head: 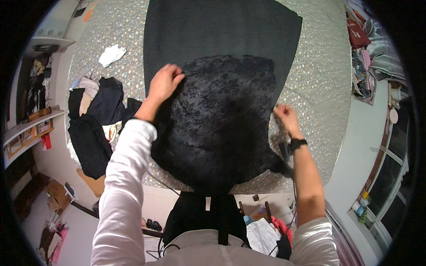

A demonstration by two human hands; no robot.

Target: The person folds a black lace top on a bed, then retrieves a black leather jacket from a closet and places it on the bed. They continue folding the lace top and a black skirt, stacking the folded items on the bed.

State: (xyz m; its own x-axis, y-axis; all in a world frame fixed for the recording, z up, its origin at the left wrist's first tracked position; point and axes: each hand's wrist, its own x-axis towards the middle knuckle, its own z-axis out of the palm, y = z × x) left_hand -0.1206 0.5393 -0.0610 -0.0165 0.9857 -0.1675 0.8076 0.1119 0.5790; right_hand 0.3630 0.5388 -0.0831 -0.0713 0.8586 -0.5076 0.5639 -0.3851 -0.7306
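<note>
A black patterned garment (219, 109) lies spread before me, its upper part on a larger dark grey cloth (219, 30). Both rest on a bed-like surface with a floral cover (316, 83). My left hand (168, 79) is at the garment's upper left edge, fingers bent; whether they pinch the fabric cannot be told. My right hand (287, 116), with a black band on the wrist, is just off the garment's right edge, fingers curled and somewhat blurred. A part of the garment, perhaps a sleeve, sticks out at the lower right below that hand.
Several dark and light clothes (90, 143) lie heaped on the left. A white folded cloth (112, 55) is farther up. Bagged items (359, 33) line the far right edge. Below the near edge are a white cloth (263, 236) and a red one. A thin cable runs near my left forearm.
</note>
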